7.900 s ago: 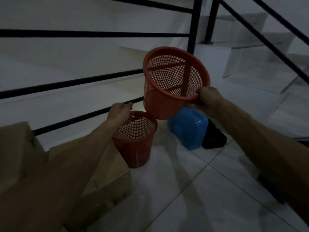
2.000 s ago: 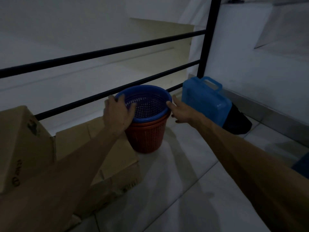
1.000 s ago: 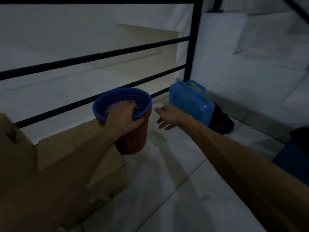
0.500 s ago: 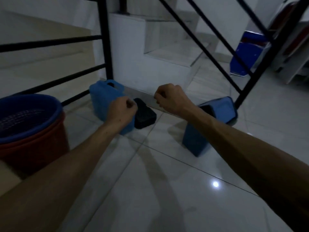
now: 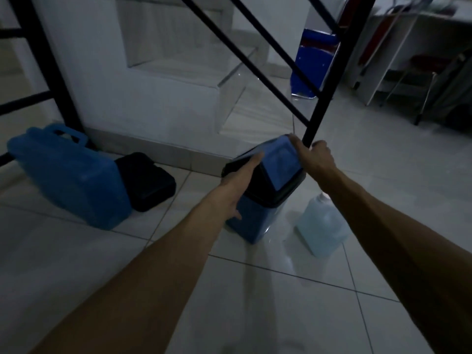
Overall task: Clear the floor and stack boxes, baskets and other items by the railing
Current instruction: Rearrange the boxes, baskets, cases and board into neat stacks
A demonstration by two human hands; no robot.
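Head view. Small blue bin (image 5: 255,221) with a black swing-top collar and a blue flap stands on the tiled floor (image 5: 255,302), tilted toward the stair post (image 5: 324,98). Left hand (image 5: 238,180): fingers straight, laid flat along the lid's left side, touching. Right hand (image 5: 313,157): fingers curled over the lid's far right edge, gripping it; the fingertips are hidden behind the lid. Light is dim; lid detail is blurred.

Just right of the grip, partly behind the right forearm: translucent jug (image 5: 321,226), cap hard to make out. Well left of the grip: blue carry case (image 5: 69,180) leaning by the railing, black case (image 5: 145,180) touching it. Beyond the post: dark blue container (image 5: 310,65), indistinct.
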